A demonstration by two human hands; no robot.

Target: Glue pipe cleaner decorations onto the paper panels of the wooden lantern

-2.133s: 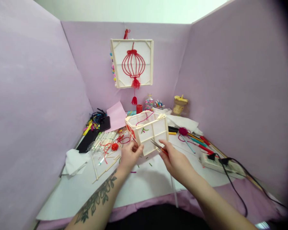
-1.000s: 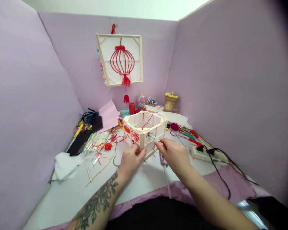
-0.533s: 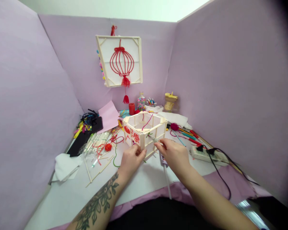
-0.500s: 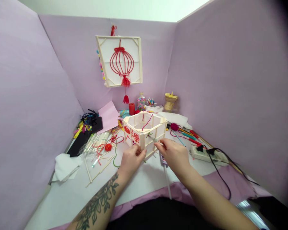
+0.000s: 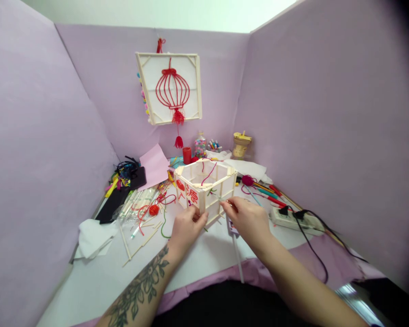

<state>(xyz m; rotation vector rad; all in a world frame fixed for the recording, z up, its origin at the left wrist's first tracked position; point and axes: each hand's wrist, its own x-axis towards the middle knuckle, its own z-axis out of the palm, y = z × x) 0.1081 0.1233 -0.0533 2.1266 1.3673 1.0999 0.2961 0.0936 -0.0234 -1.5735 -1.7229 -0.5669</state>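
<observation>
A six-sided lantern frame of pale wooden sticks with white panels stands on the table in front of me. Red characters show on its left front panel. My left hand is closed at the lower front corner, thumb and fingers gripping the frame. On the right front panel sits a small green piece. Thin, silvery tweezers are pinched in my right hand, their tips close to the green piece; whether they touch it I cannot tell. Dark pink yarn crosses the lantern's open top.
A finished lantern hangs at the back. Left lie bagged sticks, a red yarn ball and white cloth. Right are pens and a power strip with black cables. A glue gun lies partly behind my right hand.
The tweezers look thinner and have shifted slightly at the panel, leaving more of the green piece visible. My left hand and the lantern stay in place.
</observation>
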